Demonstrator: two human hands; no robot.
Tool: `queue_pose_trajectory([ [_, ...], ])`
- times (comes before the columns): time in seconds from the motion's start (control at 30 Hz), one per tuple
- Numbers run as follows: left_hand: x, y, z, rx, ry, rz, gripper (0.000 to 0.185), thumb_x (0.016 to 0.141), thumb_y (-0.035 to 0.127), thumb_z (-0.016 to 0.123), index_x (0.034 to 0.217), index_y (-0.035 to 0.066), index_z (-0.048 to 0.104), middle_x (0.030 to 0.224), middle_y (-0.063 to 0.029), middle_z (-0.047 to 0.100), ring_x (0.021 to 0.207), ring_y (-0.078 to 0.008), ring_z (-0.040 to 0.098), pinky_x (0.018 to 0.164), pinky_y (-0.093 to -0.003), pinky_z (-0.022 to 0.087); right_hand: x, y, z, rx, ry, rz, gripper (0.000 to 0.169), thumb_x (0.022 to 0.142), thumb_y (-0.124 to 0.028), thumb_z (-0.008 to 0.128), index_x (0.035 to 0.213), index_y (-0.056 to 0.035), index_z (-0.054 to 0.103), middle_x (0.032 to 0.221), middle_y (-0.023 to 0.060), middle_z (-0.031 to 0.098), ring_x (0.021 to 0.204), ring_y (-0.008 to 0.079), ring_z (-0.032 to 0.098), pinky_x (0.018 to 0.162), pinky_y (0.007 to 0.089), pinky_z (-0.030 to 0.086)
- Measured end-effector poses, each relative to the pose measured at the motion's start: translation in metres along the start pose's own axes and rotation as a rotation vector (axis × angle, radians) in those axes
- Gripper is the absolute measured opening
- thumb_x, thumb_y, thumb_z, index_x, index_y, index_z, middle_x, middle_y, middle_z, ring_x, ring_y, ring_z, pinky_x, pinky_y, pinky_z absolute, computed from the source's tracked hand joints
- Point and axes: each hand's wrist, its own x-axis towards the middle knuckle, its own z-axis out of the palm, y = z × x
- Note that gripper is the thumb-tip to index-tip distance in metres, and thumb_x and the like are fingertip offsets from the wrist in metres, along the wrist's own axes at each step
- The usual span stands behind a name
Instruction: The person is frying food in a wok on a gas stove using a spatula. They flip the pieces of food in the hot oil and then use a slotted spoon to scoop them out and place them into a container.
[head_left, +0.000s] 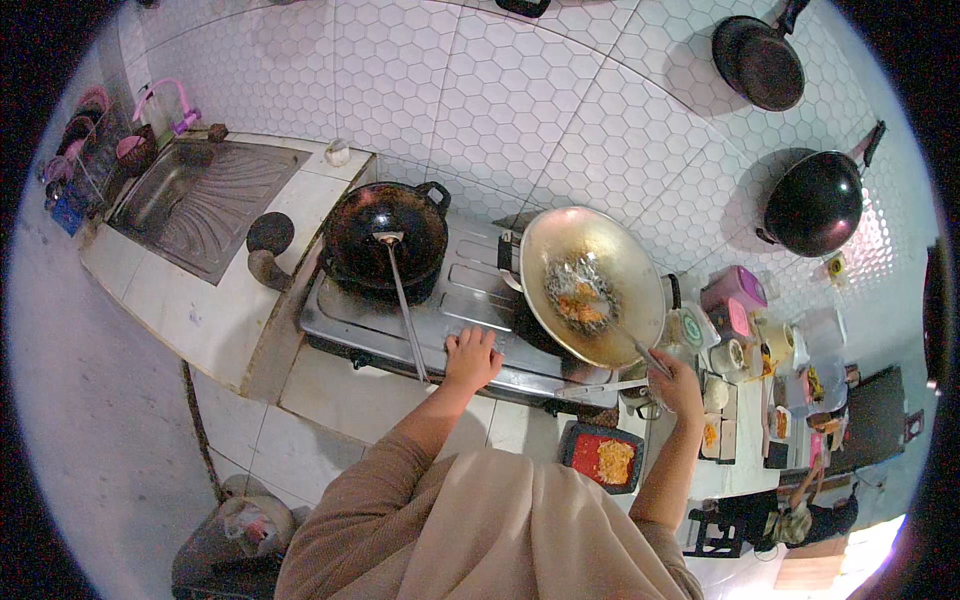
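Note:
My right hand (675, 384) is closed around the handle of a metal spatula (646, 352), whose far end reaches into a large light-metal wok (544, 262). Orange-brown food (581, 309) sits among bubbling oil at the wok's bottom. My left hand (472, 360) rests with spread fingers on the front of the steel gas stove (480, 277), holding nothing. To its left a long-handled metal turner (405, 307) leans in a dark wok (352, 232) on the other burner. Metal tongs (600, 388) lie at the stove's front right.
A tray with red lining and shredded food (585, 454) is below the stove's right end. Lidded containers (731, 289) crowd the right counter, with another person (799, 517) beyond. A sink (172, 195) and a stone pestle (266, 262) are left. Pans (814, 202) hang on the tiled wall.

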Motion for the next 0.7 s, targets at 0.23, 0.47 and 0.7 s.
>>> queue_pose_trajectory([
  [0.23,0.003,0.002,0.003,0.038,0.059,0.065,0.035,0.077,0.031,0.060,0.101,0.006,0.058,0.096,-0.0108,0.055,0.095,-0.0281,0.051,0.079,-0.0496,0.035,0.040,0.011,0.040,-0.026,0.182,-0.082,0.041,0.084,-0.011,0.060,0.124,-0.0109,0.058,0.113,0.0197,0.063,0.106,0.0322,0.061,0.090,0.0344,0.045],
  [0.47,0.001,-0.001,0.004,0.039,0.053,0.066,0.033,0.077,0.031,0.060,0.100,0.007,0.058,0.097,-0.0098,0.055,0.095,-0.0282,0.050,0.079,-0.0491,0.035,-0.021,0.025,-0.010,-0.048,0.036,-0.006,0.041,0.083,-0.008,0.060,0.124,-0.0090,0.059,0.112,0.0162,0.065,0.104,0.0259,0.063,0.089,0.0322,0.046],
  [0.7,-0.001,-0.007,0.020,0.012,0.105,0.028,0.032,0.076,0.027,0.059,0.101,0.008,0.056,0.097,-0.0089,0.055,0.097,-0.0270,0.050,0.083,-0.0493,0.034,-0.059,0.025,-0.081,-0.064,-0.067,0.120,0.042,0.082,-0.003,0.061,0.123,-0.0103,0.061,0.110,0.0098,0.067,0.097,0.0139,0.061,0.087,0.0286,0.045],
])
